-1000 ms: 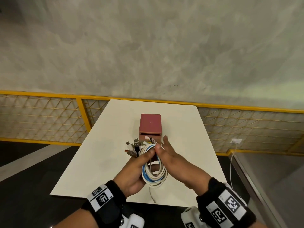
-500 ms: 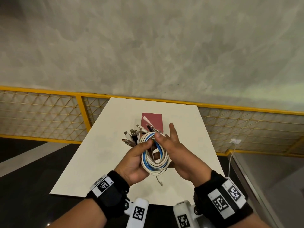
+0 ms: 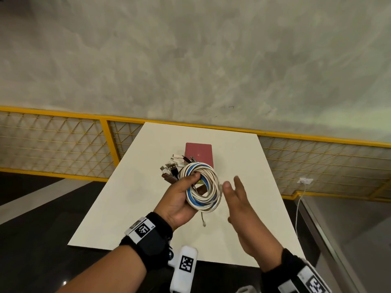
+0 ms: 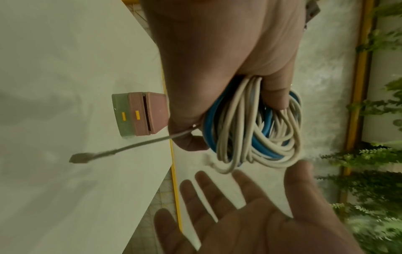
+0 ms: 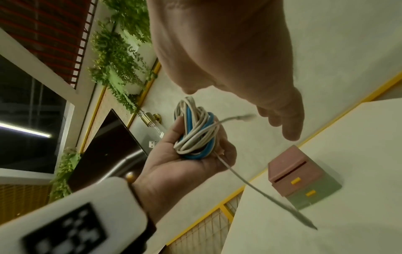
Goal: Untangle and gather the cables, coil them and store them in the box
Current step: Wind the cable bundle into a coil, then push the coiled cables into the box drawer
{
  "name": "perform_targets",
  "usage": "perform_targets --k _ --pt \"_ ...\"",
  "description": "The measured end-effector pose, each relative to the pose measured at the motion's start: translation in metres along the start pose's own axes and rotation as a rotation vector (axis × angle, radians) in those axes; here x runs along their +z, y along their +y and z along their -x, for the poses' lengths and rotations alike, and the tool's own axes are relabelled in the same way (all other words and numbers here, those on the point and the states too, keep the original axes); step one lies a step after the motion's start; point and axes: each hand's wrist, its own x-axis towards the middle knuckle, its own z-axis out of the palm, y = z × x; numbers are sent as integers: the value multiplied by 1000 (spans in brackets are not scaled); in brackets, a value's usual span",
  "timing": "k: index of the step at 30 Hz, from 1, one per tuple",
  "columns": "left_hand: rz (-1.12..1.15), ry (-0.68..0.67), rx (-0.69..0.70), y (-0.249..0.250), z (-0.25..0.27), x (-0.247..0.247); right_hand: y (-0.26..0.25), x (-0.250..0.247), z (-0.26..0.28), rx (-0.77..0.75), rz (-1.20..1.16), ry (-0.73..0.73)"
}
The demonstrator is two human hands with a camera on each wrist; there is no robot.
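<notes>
White table (image 3: 148,208), pink box (image 3: 198,153) on it; left hand (image 3: 179,199) clutches coiled cables (image 3: 203,187), right hand (image 3: 237,199) spread, empty.

A: Head view: the coil (image 3: 202,186) is covering the box (image 3: 198,152) at its 6 o'clock side, so the front face is not showing. Connector bundle (image 3: 171,168) at the coil's 10 o'clock: plugs too small to be telling types apart.

B: Left wrist view: the left hand (image 4: 217,56) is running off the 12 o'clock edge; its fingers are hiding part of the coil (image 4: 256,127). The loose cable end (image 4: 79,158) is blurring.

A: Right wrist view: the right hand (image 5: 228,56) is getting cut off at 12 o'clock. Whether the box (image 5: 291,170) lid is closing fully, cannot tell.

B: Right hand (image 4: 256,214) is blurring, running off at 6 o'clock.
</notes>
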Motion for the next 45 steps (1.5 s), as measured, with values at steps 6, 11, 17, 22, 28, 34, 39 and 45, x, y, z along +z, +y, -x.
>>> perform_targets --k 6,11,17,22,28,34,39,45 --pt "-17 101 23 3 -8 -5 39 0 7 565 -375 -282" --pt "-61 43 -6 -10 -3 -4 44 14 -8 570 -836 -239" --pt "-206 1 -57 -19 1 -13 23 8 -26 390 -781 -156" --pt "-507 14 -75 -13 -8 -29 21 20 -37 269 -548 -157" --pt "-754 -73 -153 1 -27 -38 24 24 -53 278 -407 -307" --pt "-531 -56 -240 1 -39 -47 24 24 -74 321 -279 -375" --pt "-382 40 -205 -20 -50 -60 28 25 -109 472 -165 -411" --pt "-249 181 -158 -29 -71 -84 32 44 -150 623 17 -461"
